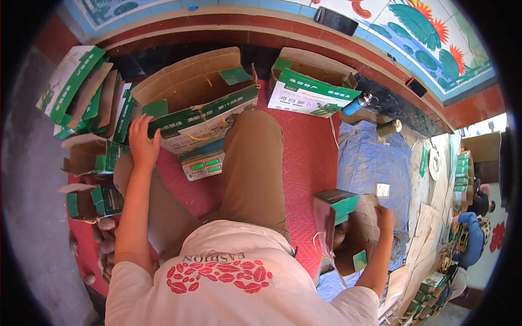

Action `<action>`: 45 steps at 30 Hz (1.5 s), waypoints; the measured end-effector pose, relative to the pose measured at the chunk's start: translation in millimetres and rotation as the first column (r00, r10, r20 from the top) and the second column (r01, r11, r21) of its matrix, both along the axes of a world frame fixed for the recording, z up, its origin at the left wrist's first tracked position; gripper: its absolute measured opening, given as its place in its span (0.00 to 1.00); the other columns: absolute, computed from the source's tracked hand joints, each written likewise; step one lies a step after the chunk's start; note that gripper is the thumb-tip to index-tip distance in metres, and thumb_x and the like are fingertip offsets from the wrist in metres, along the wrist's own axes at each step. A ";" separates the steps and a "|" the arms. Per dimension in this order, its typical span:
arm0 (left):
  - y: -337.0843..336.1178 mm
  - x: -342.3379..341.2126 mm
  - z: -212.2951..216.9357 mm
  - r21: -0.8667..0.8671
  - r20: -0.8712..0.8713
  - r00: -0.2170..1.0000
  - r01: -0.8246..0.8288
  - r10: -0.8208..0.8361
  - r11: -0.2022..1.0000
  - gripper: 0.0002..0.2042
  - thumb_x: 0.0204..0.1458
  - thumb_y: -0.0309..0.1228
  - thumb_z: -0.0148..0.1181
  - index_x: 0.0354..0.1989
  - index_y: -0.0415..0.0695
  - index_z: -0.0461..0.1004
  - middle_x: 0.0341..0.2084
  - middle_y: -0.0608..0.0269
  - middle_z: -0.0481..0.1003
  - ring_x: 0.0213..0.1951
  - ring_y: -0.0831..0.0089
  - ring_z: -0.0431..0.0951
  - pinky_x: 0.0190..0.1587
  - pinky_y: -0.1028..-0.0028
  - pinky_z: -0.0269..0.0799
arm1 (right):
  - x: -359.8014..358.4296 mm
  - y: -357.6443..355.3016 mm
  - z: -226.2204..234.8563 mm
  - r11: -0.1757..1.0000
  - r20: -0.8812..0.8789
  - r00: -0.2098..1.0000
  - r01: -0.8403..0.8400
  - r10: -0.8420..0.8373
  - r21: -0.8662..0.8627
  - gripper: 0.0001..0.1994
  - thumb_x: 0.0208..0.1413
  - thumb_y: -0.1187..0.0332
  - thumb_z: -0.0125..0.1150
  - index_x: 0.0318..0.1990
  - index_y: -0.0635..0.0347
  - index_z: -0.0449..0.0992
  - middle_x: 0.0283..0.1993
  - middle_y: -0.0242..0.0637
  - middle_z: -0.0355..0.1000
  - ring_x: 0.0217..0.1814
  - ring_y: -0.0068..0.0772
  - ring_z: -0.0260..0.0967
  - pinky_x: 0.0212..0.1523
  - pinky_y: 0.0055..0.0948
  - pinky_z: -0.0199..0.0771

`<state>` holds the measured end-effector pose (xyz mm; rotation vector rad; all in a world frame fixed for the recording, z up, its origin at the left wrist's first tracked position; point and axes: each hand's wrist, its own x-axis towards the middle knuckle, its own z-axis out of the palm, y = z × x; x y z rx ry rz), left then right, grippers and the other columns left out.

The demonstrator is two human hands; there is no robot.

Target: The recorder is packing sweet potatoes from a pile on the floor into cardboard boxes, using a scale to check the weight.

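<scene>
Red matting [310, 163] covers the floor below a painted tile wall [413, 32], seen from the head camera. The left hand [142, 142] rests, fingers spread, on the rim of an open green-and-white carton [204, 117] sitting on a small scale [202, 165]. The right hand [385, 218] grasps a second carton [348, 228] (flaps open) beside a blue tarp [370, 157]. Folded cartons [87, 98] lie stacked at left.

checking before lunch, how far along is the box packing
Done: folded cartons are stacked at the left. In hand: left hand steadies the open carton on the scale, right hand grips another box. Left: open boxes nearby and loose tubers.
</scene>
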<state>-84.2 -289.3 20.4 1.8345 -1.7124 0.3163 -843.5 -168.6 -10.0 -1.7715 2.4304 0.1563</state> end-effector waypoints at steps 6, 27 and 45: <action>5.6 -0.7 -1.4 0.024 0.002 1.000 -0.008 0.008 1.000 0.23 0.44 0.24 0.64 0.52 0.44 0.70 0.56 0.52 0.67 0.59 0.52 0.63 0.61 0.61 0.59 | -85.2 47.9 0.1 0.940 -0.286 0.902 0.342 -0.323 0.018 0.16 0.55 0.57 0.51 0.38 0.59 0.79 0.40 0.52 0.76 0.44 0.57 0.73 0.43 0.49 0.73; 8.0 -2.9 -1.0 -0.029 -0.071 0.996 0.051 -0.053 0.998 0.25 0.39 0.22 0.65 0.50 0.48 0.72 0.54 0.52 0.67 0.60 0.49 0.62 0.60 0.57 0.59 | 133.9 -133.0 81.6 0.947 -0.022 0.997 -0.071 0.068 -0.313 0.13 0.55 0.57 0.52 0.41 0.50 0.79 0.37 0.49 0.76 0.41 0.55 0.73 0.41 0.48 0.73; 16.8 -5.5 -2.7 -0.167 -0.239 0.969 0.013 -0.053 0.986 0.06 0.44 0.20 0.56 0.30 0.44 0.74 0.32 0.58 0.75 0.39 0.55 0.73 0.38 0.60 0.70 | 465.7 -206.5 125.0 0.249 -0.070 0.341 -0.798 0.937 -0.549 0.23 0.40 0.73 0.68 0.48 0.57 0.74 0.49 0.44 0.72 0.50 0.48 0.69 0.49 0.39 0.70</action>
